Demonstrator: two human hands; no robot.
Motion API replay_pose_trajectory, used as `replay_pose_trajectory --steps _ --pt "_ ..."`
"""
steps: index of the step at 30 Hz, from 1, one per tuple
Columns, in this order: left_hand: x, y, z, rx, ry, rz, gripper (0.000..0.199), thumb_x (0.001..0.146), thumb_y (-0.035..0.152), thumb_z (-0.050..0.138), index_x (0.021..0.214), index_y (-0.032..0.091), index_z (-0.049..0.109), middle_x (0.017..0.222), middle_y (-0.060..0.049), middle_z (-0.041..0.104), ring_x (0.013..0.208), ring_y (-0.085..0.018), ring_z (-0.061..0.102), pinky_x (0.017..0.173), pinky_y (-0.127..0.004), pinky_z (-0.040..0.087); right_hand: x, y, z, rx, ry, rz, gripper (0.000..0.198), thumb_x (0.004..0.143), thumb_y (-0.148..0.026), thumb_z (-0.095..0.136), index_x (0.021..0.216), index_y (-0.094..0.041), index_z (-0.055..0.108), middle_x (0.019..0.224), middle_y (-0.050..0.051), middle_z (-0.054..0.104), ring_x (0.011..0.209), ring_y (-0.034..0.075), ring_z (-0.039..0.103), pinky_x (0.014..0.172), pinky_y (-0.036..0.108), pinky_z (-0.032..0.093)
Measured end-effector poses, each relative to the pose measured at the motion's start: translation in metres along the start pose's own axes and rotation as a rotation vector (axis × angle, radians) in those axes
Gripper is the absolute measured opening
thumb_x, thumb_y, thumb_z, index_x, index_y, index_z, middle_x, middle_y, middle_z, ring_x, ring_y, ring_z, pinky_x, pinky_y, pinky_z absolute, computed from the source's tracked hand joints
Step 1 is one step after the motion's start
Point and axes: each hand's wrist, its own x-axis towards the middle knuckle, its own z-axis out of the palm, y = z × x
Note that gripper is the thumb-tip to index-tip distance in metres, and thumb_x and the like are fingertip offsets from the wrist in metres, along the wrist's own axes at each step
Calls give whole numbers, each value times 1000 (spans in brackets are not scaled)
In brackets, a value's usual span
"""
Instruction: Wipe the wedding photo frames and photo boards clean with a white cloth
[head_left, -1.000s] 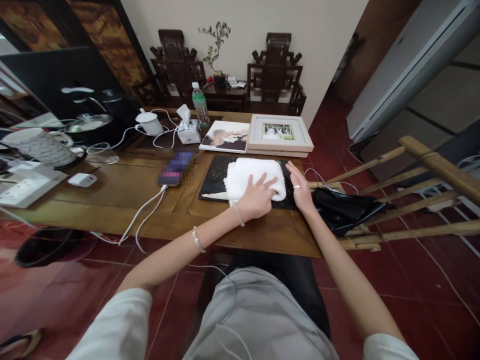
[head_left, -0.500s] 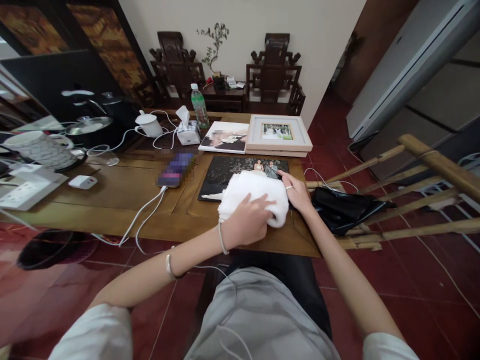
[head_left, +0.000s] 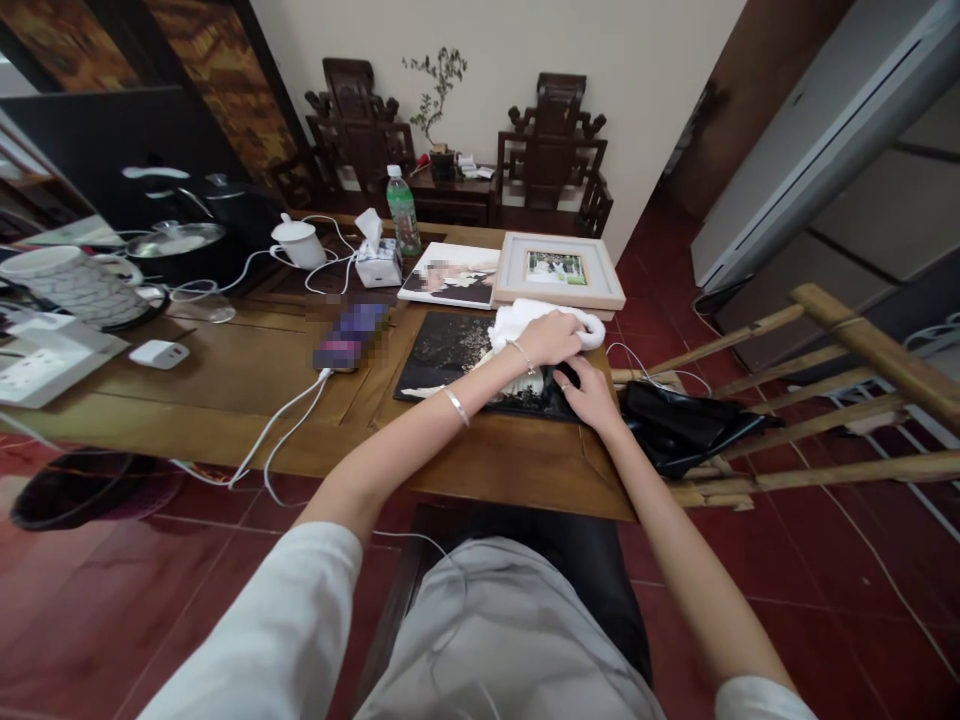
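My left hand (head_left: 553, 338) is closed on a bunched white towel (head_left: 517, 318), pressing it on the upper right part of a dark photo panel (head_left: 442, 350). The panel lies flat on the wooden table (head_left: 450, 460) and shows a printed couple scene, partly covered by the towel and my hands. My right hand (head_left: 591, 395) rests on the panel's right end, its fingers apart and touching the surface just below the towel.
Behind the panel lie a white photo print (head_left: 450, 275) and a pale framed photo (head_left: 559, 268). A charging phone (head_left: 351, 335), tissue box (head_left: 379, 262), bottle (head_left: 403, 212) and lidded cup (head_left: 298, 243) stand leftward. A bamboo rack (head_left: 862, 370) is at right.
My left hand has pushed the towel away from me and rightward, from the panel's near edge to its far right part. My right hand has shifted slightly nearer along the right end.
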Motion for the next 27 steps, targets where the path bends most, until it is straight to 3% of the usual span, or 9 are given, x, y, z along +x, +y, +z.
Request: replay_pose_trajectory --steps 5,12,16,19,24,27 --pt "-22 -25 -4 97 26 -54 40 83 15 40 108 16 71 110 -12 70 104 -26 64 90 -34 48 -1 -1 0 4 -8 4 37 85 -26 51 120 -23 64 127 9 64 123 26 56 108 49 40" --pt "-104 -100 -21 233 94 -169 42 81 12 36 104 13 71 114 -12 69 107 -26 63 99 -37 44 -2 -2 1 36 12 20 37 85 -24 53 121 -26 64 133 7 61 128 25 52 111 50 36" --pt "-144 -125 -19 276 148 -235 40 81 11 36 101 14 70 127 -13 64 127 -27 51 108 -45 37 -2 -4 0 38 14 17 35 85 -23 53 118 -26 66 131 7 62 128 24 53 110 50 37" --pt "-171 -117 -18 281 132 -216 38 81 11 35 96 15 69 131 -12 61 133 -27 46 110 -50 33 -2 -4 -1 37 20 4 34 86 -22 51 116 -25 67 130 8 63 127 24 54 110 49 38" --pt "-222 -66 -18 283 41 -127 35 78 8 36 85 16 69 134 -12 58 131 -28 49 111 -54 34 -2 -4 -1 27 8 -16 33 85 -22 51 114 -22 67 130 10 63 128 25 53 109 49 38" --pt "-236 -45 -18 253 -17 -39 37 75 3 36 85 16 70 139 -11 54 135 -27 43 112 -53 34 -2 -3 -1 22 2 -10 32 85 -23 51 113 -23 67 130 10 63 128 25 53 109 50 38"
